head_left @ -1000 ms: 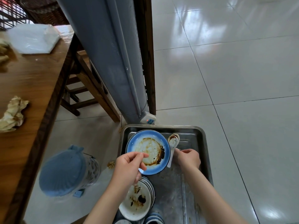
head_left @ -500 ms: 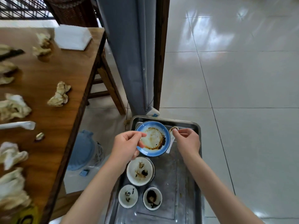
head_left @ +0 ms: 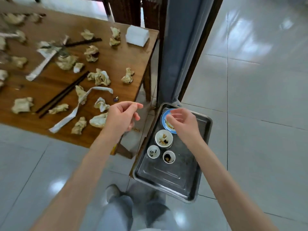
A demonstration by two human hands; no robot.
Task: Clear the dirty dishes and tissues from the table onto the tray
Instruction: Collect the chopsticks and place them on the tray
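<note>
Beside table (head_left: 133,67), tray (head_left: 168,179) lay lengthwise toward blue plate (head_left: 164,120); left hand (head_left: 122,116), right hand (head_left: 181,123) loosely curled, empty.

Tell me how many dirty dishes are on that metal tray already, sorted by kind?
Blue-rimmed plate: 1
White bowl, possibly a stack: 1
Small white cups: 2
Total on the tray: 4

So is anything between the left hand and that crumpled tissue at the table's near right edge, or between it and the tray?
Nothing visible blocks it. The left hand hovers empty beside the crumpled beige tissue on the brown wooden table. The rectangular metal tray sits just past the table's edge, its near half bare.
</note>
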